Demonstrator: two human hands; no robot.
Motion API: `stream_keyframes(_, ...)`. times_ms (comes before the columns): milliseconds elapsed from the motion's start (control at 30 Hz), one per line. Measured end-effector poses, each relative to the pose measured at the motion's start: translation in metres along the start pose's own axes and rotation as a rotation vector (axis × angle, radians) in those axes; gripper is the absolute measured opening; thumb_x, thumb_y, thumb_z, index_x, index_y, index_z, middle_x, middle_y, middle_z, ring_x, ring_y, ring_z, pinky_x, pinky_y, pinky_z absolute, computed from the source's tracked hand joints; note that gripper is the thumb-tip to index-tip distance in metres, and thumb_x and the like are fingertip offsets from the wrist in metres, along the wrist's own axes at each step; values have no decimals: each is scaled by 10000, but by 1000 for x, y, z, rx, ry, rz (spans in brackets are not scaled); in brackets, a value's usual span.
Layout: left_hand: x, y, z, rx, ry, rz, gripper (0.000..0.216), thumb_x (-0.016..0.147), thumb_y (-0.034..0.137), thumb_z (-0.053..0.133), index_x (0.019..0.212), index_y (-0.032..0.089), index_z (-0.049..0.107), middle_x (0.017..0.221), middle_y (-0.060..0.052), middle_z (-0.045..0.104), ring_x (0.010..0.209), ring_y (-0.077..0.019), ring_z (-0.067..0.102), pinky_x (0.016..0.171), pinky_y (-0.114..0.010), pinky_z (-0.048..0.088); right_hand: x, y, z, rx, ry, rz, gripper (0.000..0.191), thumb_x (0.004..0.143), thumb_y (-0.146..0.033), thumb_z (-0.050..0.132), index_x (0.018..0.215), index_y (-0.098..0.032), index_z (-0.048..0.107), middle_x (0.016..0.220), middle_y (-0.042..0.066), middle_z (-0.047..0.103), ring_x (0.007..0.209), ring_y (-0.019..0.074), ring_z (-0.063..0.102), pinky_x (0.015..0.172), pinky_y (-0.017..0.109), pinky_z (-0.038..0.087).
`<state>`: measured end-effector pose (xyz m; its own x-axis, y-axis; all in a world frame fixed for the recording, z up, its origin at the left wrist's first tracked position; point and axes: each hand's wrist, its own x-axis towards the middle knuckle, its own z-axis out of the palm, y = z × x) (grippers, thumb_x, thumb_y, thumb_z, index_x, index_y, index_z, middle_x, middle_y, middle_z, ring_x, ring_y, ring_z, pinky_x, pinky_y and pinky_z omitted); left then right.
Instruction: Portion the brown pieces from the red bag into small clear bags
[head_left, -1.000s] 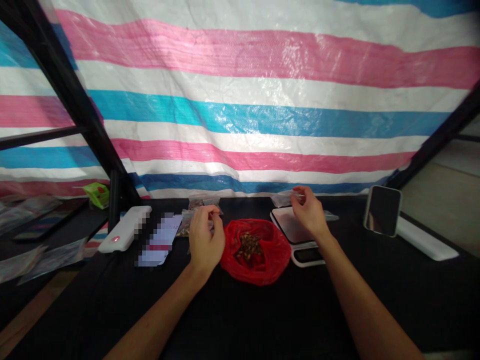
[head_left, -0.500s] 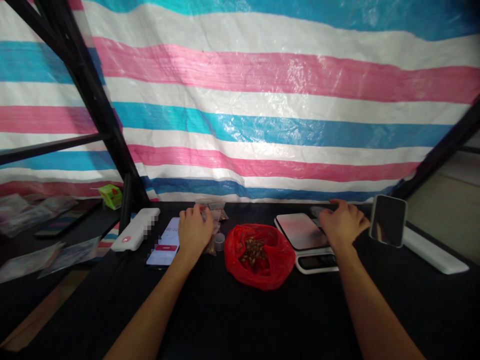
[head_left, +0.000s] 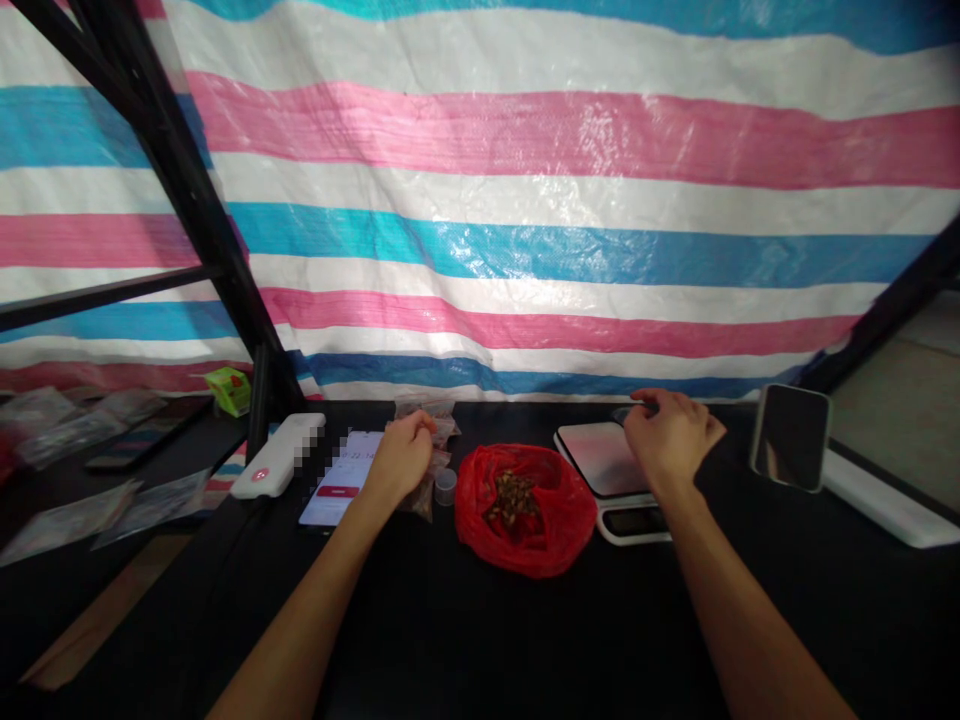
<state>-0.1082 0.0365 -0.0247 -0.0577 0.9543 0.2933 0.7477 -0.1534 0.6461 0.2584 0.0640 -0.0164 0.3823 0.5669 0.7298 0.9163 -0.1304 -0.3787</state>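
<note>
The left hand (head_left: 405, 455) is held over the small bags (head_left: 421, 503), its fingers curled inward; whether anything is gripped by it cannot be told, as the fingertips are hidden. The right hand (head_left: 667, 435) is held at the right edge of the scale (head_left: 600, 458), its fingers bent and loosely parted; whether anything is gripped there cannot be told either, the palm being turned away. A bit of clear plastic (head_left: 621, 413) is seen beside that hand, at the scale's far edge. The red bag (head_left: 536, 555) is set open on the black tabletop (head_left: 525, 650), just left of the scale, with brown pieces (head_left: 512, 498) gathered inside. A clear cup (head_left: 445, 487) is placed between the red bag and the small bags. The lit phone (head_left: 349, 475) is laid flat left of the left hand, partly blurred, and a white case (head_left: 277, 460) is set beside it. At the right, a second phone (head_left: 791, 438) is propped up near a white bar (head_left: 885, 500). Behind, a striped tarp (head_left: 525, 200) is hung
</note>
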Motion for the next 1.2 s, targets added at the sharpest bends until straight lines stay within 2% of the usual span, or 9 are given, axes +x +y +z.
stream_keyframes(167,-2,0,1,72,-122,94,260,753,39,464,786,216,651,781,-25,713,809,-217,659,753,-314,461,-1,-1,-1,-3,3,-12,294,813,-188,487,929,-185,757,953,118,727,973,301,587,930,454,332)
stream_keyframes(333,-5,3,0,143,-143,201,249,747,33,486,748,223,646,804,-30,718,858,-229,656,783,-324,456,0,-5,-5,2,-19,-28,298,838,-186,483,927,-180,768,947,120,735,958,302,598,900,435,351)
stream_keyframes(467,-5,4,-4,89,-155,178,266,782,26,459,771,229,631,811,-22,711,815,-213,654,732,-304,441,0,-7,-7,13,-16,-44,301,855,-193,477,931,-191,768,949,116,741,954,305,605,882,434,359)
stream_keyframes(667,-4,2,-8,140,20,195,257,826,50,465,872,232,640,808,-40,660,918,-261,562,779,-341,427,2,-6,-5,44,-17,-58,290,846,-170,494,917,-182,775,935,118,750,928,315,625,845,433,397)
stream_keyframes(867,-5,-2,-12,141,172,326,369,872,0,380,1064,236,589,1060,-50,640,1007,-269,478,894,-418,399,-3,-20,-1,315,5,-360,218,846,-109,523,839,-199,721,880,82,737,896,284,628,883,421,478)
stream_keyframes(967,-5,1,-13,80,311,421,373,940,24,357,1201,224,534,1139,-78,580,1060,-261,483,954,-431,415,-15,-42,-7,465,-83,-492,232,872,-73,519,873,-223,696,897,54,720,915,264,628,889,417,485)
stream_keyframes(1067,-6,5,-11,-35,418,460,302,1002,76,351,1212,220,512,1126,-80,547,1072,-241,518,965,-407,443,-34,-66,-16,576,-250,-611,242,895,-61,531,941,-233,694,964,50,716,965,254,637,902,423,480)
stream_keyframes(1133,-8,9,-6,-118,403,455,265,1024,96,355,1193,226,513,1111,-70,543,1057,-220,546,947,-378,463,-46,-81,-22,622,-359,-675,258,922,-70,532,1022,-240,698,1031,57,716,1016,255,640,900,422,479)
stream_keyframes(1200,-11,12,1,-168,319,461,259,1037,104,352,1195,231,513,1132,-70,541,1070,-205,561,949,-362,474,-56,-94,-29,639,-454,-715,286,947,-88,535,1128,-251,685,1099,62,719,1045,254,642,907,424,477)
